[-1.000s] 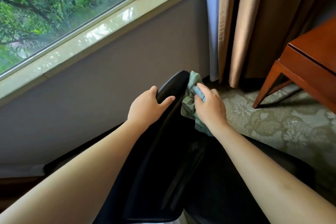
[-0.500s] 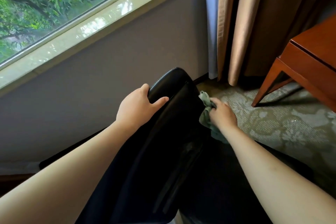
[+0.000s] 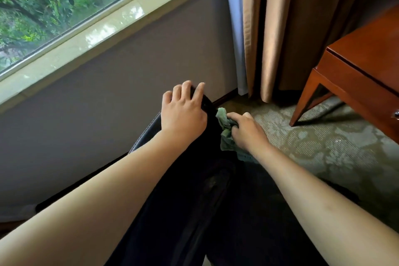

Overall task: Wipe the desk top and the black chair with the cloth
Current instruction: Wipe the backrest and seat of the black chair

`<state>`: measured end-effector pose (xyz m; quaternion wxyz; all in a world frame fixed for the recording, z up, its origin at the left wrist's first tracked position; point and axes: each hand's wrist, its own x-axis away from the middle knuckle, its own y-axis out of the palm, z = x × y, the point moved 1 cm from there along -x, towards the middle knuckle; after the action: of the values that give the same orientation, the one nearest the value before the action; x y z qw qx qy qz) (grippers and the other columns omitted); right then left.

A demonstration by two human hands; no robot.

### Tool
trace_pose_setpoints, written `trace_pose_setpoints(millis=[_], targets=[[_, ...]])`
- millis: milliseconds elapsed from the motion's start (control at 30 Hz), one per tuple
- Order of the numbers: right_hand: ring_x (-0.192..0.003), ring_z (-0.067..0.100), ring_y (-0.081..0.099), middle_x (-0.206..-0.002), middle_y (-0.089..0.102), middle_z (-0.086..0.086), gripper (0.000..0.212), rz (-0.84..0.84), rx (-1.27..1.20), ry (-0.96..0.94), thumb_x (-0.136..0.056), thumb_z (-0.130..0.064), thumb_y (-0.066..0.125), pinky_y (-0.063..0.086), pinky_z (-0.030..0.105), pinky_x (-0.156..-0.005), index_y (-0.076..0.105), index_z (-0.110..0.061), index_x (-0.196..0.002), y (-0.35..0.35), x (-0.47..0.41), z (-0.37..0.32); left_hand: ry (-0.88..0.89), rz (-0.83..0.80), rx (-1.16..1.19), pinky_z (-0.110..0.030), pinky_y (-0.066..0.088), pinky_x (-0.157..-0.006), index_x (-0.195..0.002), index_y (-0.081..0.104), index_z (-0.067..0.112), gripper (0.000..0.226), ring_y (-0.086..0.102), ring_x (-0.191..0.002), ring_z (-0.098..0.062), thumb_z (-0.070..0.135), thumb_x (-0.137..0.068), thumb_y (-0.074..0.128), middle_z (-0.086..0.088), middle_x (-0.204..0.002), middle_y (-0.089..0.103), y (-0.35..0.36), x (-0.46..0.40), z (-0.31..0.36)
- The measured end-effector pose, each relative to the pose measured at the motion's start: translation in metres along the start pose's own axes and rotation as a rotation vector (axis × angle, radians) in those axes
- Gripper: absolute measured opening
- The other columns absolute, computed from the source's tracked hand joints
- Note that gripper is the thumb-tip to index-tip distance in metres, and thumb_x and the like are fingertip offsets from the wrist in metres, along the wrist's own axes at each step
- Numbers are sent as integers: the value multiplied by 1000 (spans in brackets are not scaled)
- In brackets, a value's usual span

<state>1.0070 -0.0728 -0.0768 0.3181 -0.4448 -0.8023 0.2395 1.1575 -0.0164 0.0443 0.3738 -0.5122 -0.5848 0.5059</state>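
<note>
The black chair [image 3: 194, 190] fills the lower middle of the view, its backrest top edge pointing toward the wall. My left hand [image 3: 183, 112] lies over the top end of the backrest, fingers spread and bent over its edge. Just to the right, my right hand [image 3: 248, 131] grips a bunched green cloth [image 3: 225, 131] against the right side of the backrest. A corner of the reddish wooden desk [image 3: 362, 75] shows at the right edge.
A grey wall below a pale window sill [image 3: 86, 39] runs close behind the chair. Tan curtains [image 3: 291, 28] hang in the corner. Patterned green carpet [image 3: 323, 147] lies between chair and desk leg.
My left hand slid up along the backrest to its top end and its fingers spread. My right hand carried the cloth down the chair's right side and stays there.
</note>
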Motion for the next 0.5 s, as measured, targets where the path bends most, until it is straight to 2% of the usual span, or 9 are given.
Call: trace_pose_setpoints(millis=[133,233,333,400,500], targets=[[-109,33,57,-127,49,8,55,-40,1,56,-97,-13,40,48,39,-88,51,-43,-141,34,-10,48,-82,19,-123,-53,31,-99,-118,66,23,37,45,-120,-40,36,-87,50,-3,-119,61,20,-10,27],[-125,33,53,-149,42,7,62,-144,27,123,-96,-10,37,46,41,-100,47,-49,-144,61,-24,82,-91,55,-248,-52,27,-102,-108,68,23,33,42,-123,-37,40,-92,45,-3,-117,59,36,-4,15],[-137,34,46,-163,28,8,64,-256,41,172,-97,-10,37,44,42,-102,43,-51,-146,82,-32,98,-76,20,-307,-55,22,-108,-105,67,24,35,39,-126,-31,43,-95,40,0,-115,58,44,-2,12],[-125,35,54,-158,34,8,65,-304,46,181,-95,-9,40,48,37,-92,46,-52,-143,84,-35,97,-77,-17,-316,-58,21,-111,-101,67,24,34,41,-123,-28,42,-95,38,2,-110,59,47,1,14],[-113,31,58,-135,46,0,63,-332,31,87,-91,-8,41,50,34,-88,55,-50,-136,78,-42,79,-115,-32,-285,-56,23,-111,-95,67,24,35,43,-117,-27,43,-96,37,2,-103,59,45,5,8]])
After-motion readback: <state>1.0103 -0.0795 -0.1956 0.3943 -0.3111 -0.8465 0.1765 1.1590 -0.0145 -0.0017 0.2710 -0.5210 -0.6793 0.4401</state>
